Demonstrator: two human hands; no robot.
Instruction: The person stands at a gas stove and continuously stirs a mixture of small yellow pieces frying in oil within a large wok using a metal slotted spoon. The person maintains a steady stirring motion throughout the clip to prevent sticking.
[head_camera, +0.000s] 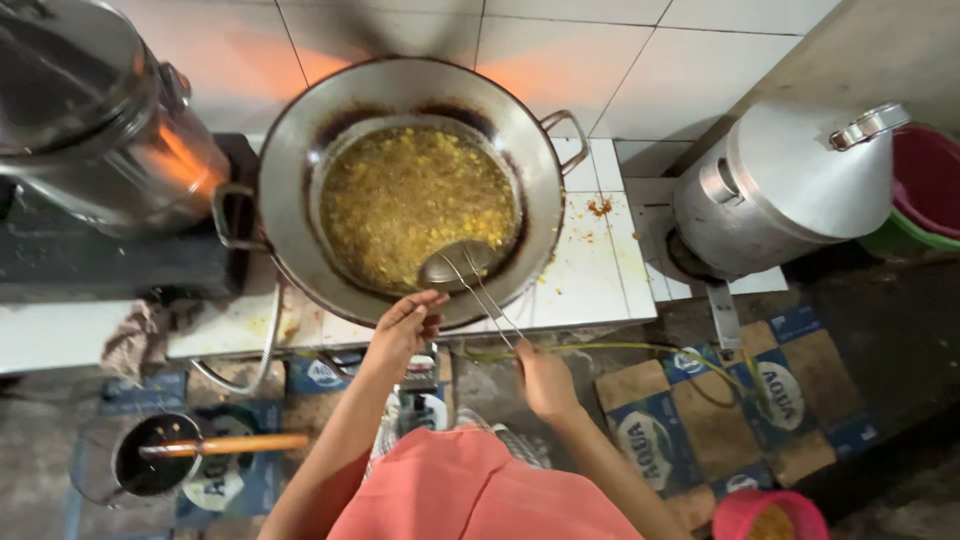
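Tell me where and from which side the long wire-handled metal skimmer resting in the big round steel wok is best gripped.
Probably at the near end of the wire handle of the metal skimmer, coming from the person's side, low over the front rim of the steel wok. The handle slants out over that rim while the bowl sits in bubbling yellow oil. The right hand already grips there; the left hand hovers beside it.

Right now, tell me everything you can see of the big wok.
The wok is a wide round metal pan, silvery with dark burnt rings on its inner wall. It has two loop handles, one at each side. It sits on a tiled counter and holds bubbling yellow-orange food in oil. A wire-handled skimmer dips into it at the near edge, held by the right hand. The left hand is at the near rim.
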